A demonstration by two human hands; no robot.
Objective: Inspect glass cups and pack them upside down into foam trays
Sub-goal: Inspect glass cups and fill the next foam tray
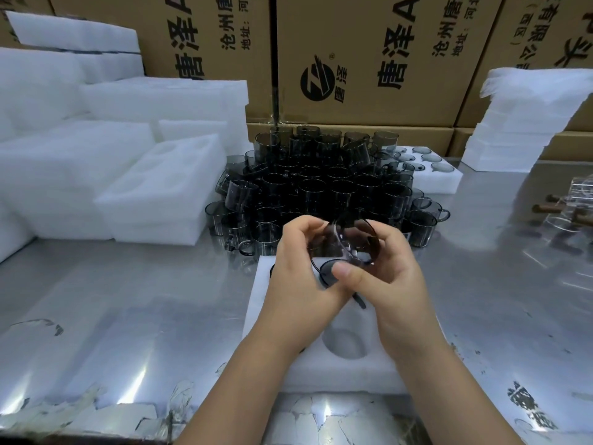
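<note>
Both hands hold one smoky grey glass cup (348,240) tilted above the white foam tray (337,367) in front of me. My left hand (298,268) grips its left side with curled fingers. My right hand (382,274) curls round its right side, thumb at the bottom edge. Under the hands, a dark cup base (327,271) sits in a far tray hole, and a dark cup handle (360,300) pokes out between the wrists. One round hole (345,343) of the tray stands empty near me. A pile of grey glass cups (321,187) lies behind the tray.
Stacks of white foam trays (154,187) fill the left side. A filled foam tray (433,170) sits behind the pile at right, more foam sheets (519,123) beyond it. Clear glassware with wooden handles (568,210) lies at the right edge. Cardboard boxes (369,59) wall the back of the steel table (128,316).
</note>
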